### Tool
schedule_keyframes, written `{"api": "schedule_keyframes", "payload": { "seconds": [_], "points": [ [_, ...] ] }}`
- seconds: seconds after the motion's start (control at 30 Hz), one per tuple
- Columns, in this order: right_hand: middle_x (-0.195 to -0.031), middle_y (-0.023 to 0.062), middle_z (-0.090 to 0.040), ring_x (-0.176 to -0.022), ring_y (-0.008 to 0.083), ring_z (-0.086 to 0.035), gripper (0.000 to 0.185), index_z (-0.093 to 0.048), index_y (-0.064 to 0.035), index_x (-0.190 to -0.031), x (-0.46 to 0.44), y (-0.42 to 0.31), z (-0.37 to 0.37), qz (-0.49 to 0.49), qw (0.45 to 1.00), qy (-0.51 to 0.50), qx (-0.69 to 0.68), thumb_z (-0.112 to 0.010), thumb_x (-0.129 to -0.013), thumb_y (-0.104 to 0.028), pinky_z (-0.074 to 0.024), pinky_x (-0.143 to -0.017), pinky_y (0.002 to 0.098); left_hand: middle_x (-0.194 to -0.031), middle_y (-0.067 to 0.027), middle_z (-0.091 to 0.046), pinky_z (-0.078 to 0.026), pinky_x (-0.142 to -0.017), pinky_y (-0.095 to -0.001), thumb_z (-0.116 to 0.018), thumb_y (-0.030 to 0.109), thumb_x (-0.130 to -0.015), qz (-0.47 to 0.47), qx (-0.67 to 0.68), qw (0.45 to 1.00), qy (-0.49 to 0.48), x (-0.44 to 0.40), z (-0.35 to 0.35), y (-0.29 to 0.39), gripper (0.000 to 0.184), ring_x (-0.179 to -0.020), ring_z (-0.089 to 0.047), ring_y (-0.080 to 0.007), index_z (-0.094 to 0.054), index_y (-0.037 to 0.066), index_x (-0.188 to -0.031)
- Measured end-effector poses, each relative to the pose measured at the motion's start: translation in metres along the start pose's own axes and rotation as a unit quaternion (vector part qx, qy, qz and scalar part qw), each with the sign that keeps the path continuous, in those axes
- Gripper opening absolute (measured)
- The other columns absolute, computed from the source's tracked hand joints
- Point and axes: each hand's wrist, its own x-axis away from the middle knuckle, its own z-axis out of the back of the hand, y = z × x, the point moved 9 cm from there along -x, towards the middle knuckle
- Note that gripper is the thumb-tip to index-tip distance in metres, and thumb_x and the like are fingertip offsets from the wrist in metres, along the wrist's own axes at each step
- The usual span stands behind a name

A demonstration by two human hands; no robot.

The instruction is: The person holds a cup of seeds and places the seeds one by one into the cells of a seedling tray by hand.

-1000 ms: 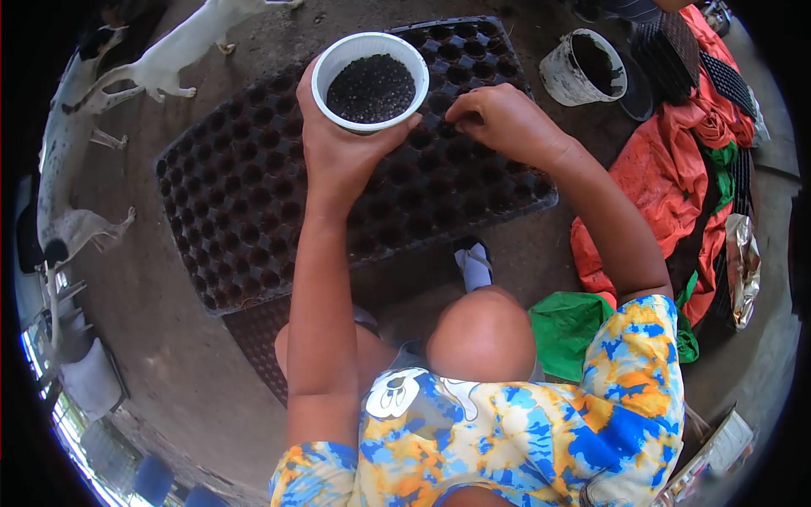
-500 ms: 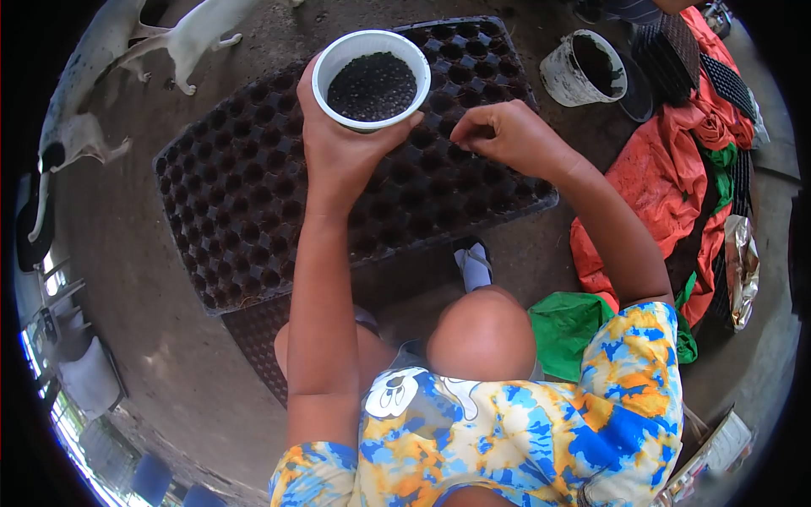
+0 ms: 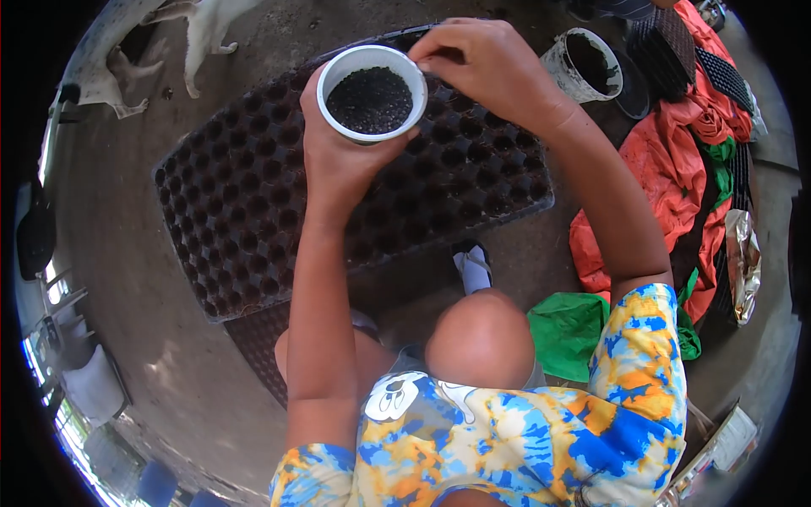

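Observation:
My left hand [image 3: 338,169] is wrapped around a white plastic cup [image 3: 372,57], held over the tray with its mouth facing me. Small dark round grains, like seeds, lie inside the cup [image 3: 370,103]. At the cup's upper right rim is my right hand [image 3: 494,63], its thumb and fingers pinched together. Whatever that pinch holds, if anything, is too small to make out. Beneath both hands a large black seedling tray [image 3: 253,190] spreads across the floor, its round cells dark inside.
A smeared white bucket [image 3: 553,66] with dark contents stands beyond the tray on the right. Stacked black trays [image 3: 663,51], a red sheet [image 3: 663,160] and a green sheet [image 3: 566,329] lie on that side. White animals [image 3: 198,46] are at the upper left. My foot [image 3: 474,269] is below the tray.
My right hand has moved up and left, from over the tray's right part to the cup's rim. The cup has dropped slightly in view. The animals at upper left have shifted.

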Motion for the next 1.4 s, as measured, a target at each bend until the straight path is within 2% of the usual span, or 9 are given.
{"api": "schedule_keyframes", "payload": {
  "seconds": [0.2,0.53,0.73,0.8,0.87,1.0,1.1,1.2,1.4],
  "points": [
    [-0.092,0.0154,-0.069,-0.087,0.0350,-0.066,0.016,-0.070,-0.0012,-0.092,-0.016,-0.043,-0.059,0.061,0.981,-0.152,0.109,-0.065,-0.078,-0.007,-0.0536,-0.076,0.0429,-0.127,-0.0131,-0.055,-0.045,-0.100,-0.0348,-0.093,0.015,-0.054,-0.011,-0.106,0.994,-0.006,0.002,-0.015,0.013,0.100,-0.117,-0.055,-0.0234,-0.037,0.003,-0.136],
    [-0.080,0.0028,-0.068,-0.076,0.0074,-0.061,0.013,-0.068,0.0002,-0.093,-0.010,0.015,-0.014,-0.086,0.982,-0.093,-0.140,-0.067,-0.083,-0.008,-0.0501,-0.073,0.0249,-0.125,-0.0118,-0.056,-0.046,-0.099,-0.0337,-0.092,0.012,-0.056,0.001,0.002,1.000,0.027,0.000,0.006,-0.009,0.097,-0.114,-0.057,-0.0211,-0.036,0.002,-0.135],
    [-0.085,0.0091,-0.072,-0.076,0.0200,-0.067,0.020,-0.072,-0.0050,-0.096,0.018,0.064,-0.060,-0.172,0.957,-0.217,-0.087,-0.069,-0.079,-0.015,-0.0532,-0.072,0.0325,-0.121,-0.0105,-0.057,-0.045,-0.099,-0.0327,-0.091,0.007,-0.057,0.029,0.037,0.998,0.034,-0.002,0.011,-0.011,0.095,-0.112,-0.057,-0.0199,-0.036,0.001,-0.135],
    [-0.081,0.0095,-0.071,-0.071,0.0198,-0.067,0.017,-0.072,-0.0057,-0.096,0.000,0.051,-0.034,-0.044,0.989,-0.142,0.003,-0.067,-0.083,-0.016,-0.0543,-0.067,0.0346,-0.121,-0.0106,-0.057,-0.045,-0.099,-0.0325,-0.091,0.007,-0.057,0.023,0.036,0.999,0.031,-0.001,0.009,-0.011,0.095,-0.112,-0.057,-0.0197,-0.036,0.001,-0.135],
    [-0.086,0.0109,-0.071,-0.077,0.0194,-0.068,0.018,-0.071,-0.0003,-0.097,-0.014,0.031,-0.005,-0.167,0.980,-0.103,-0.008,-0.065,-0.085,-0.012,-0.0525,-0.073,0.0314,-0.121,-0.0108,-0.057,-0.045,-0.099,-0.0326,-0.091,0.009,-0.057,0.013,0.020,0.999,0.021,-0.001,0.004,-0.009,0.095,-0.112,-0.057,-0.0200,-0.037,0.001,-0.135],
    [-0.080,0.0140,-0.068,-0.072,0.0255,-0.067,0.013,-0.069,-0.0004,-0.090,-0.025,-0.031,-0.054,0.012,0.966,-0.225,0.128,-0.063,-0.082,-0.010,-0.0530,-0.069,0.0342,-0.125,-0.0131,-0.056,-0.046,-0.099,-0.0351,-0.093,0.014,-0.055,-0.028,-0.133,0.991,0.006,-0.001,-0.014,0.014,0.097,-0.113,-0.057,-0.0234,-0.039,0.002,-0.135],
    [-0.077,0.0137,-0.067,-0.073,0.0260,-0.068,0.013,-0.069,-0.0013,-0.089,-0.022,-0.042,-0.069,0.158,0.975,-0.106,0.118,-0.062,-0.080,-0.009,-0.0538,-0.070,0.0350,-0.126,-0.0134,-0.056,-0.045,-0.099,-0.0354,-0.093,0.015,-0.055,0.011,-0.094,0.995,-0.001,-0.001,-0.015,0.002,0.099,-0.115,-0.057,-0.0237,-0.037,0.003,-0.136],
    [-0.076,0.0129,-0.067,-0.073,0.0238,-0.068,0.013,-0.069,-0.0027,-0.089,-0.036,-0.037,-0.041,-0.025,0.981,-0.193,0.007,-0.064,-0.079,-0.009,-0.0543,-0.070,0.0329,-0.125,-0.0126,-0.056,-0.045,-0.099,-0.0346,-0.092,0.013,-0.056,0.023,-0.046,0.999,0.015,-0.001,-0.008,-0.003,0.098,-0.114,-0.057,-0.0225,-0.036,0.002,-0.136],
    [-0.081,0.0115,-0.072,-0.071,0.0222,-0.069,0.017,-0.073,-0.0051,-0.090,-0.030,0.047,-0.025,-0.092,0.980,-0.129,-0.123,-0.068,-0.079,-0.016,-0.0539,-0.067,0.0338,-0.123,-0.0112,-0.056,-0.045,-0.099,-0.0334,-0.091,0.008,-0.058,0.017,0.003,0.999,0.044,-0.002,0.015,-0.013,0.097,-0.113,-0.057,-0.0200,-0.034,0.000,-0.136]
  ]
}}
